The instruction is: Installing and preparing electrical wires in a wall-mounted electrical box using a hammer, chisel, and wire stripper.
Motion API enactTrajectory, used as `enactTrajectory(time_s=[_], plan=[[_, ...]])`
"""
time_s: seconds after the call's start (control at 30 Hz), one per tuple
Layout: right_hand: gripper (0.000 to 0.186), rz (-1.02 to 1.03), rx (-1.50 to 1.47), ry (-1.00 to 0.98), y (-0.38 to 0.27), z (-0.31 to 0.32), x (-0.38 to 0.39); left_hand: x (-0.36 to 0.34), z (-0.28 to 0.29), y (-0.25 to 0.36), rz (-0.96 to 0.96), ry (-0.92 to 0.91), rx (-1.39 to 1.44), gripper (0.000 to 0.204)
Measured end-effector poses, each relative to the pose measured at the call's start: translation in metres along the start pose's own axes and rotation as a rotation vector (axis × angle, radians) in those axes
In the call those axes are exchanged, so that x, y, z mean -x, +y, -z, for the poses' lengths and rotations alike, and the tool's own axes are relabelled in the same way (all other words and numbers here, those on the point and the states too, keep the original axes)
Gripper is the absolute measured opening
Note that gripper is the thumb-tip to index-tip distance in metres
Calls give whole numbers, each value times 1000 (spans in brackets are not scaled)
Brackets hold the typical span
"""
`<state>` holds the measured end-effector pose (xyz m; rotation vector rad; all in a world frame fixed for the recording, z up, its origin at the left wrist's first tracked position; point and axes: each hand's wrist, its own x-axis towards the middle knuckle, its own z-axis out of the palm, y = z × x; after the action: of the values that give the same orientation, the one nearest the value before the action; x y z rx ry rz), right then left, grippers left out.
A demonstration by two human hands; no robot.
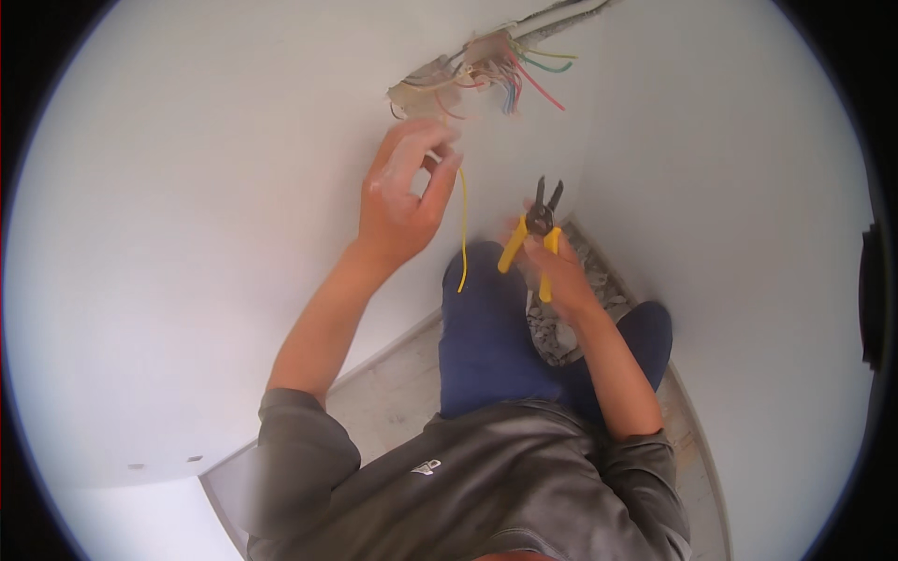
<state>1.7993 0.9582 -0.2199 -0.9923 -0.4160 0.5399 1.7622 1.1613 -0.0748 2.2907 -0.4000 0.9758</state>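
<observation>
My left hand (402, 192) is raised against the white wall, thumb and fingertips pinched together. From the pinch a thin yellow wire (464, 229) hangs down towards my knee; its upper part is hidden by the fingers. Lower and to the right, my right hand (564, 273) holds wire strippers (540, 220) with yellow handles. Their dark jaws point up and stand apart, with nothing between them. Just above my left hand is an opened wall box (488, 56), from which red, green, blue and yellow wires (538, 86) stick out.
A chased groove with a pale conduit (566, 13) runs up from the box. Grey rubble (559, 338) lies between my bent legs (486, 327), close to the corner. A second white wall (739, 215) rises on the right. Bare floor (388, 388) shows at the left.
</observation>
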Motion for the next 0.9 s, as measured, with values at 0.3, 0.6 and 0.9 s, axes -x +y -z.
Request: enactTrajectory(time_s=[0.3, 0.6, 0.9], plan=[[42, -268, -689, 179, 4, 67, 36, 19, -14, -1, 681, 203, 708, 21], [43, -430, -439, 325, 11, 82, 65, 4, -16, -15, 810, 267, 972, 26], [34, -319, -315, 267, 0, 54, 22, -36, -6, -62, 966, 247, 724, 31]])
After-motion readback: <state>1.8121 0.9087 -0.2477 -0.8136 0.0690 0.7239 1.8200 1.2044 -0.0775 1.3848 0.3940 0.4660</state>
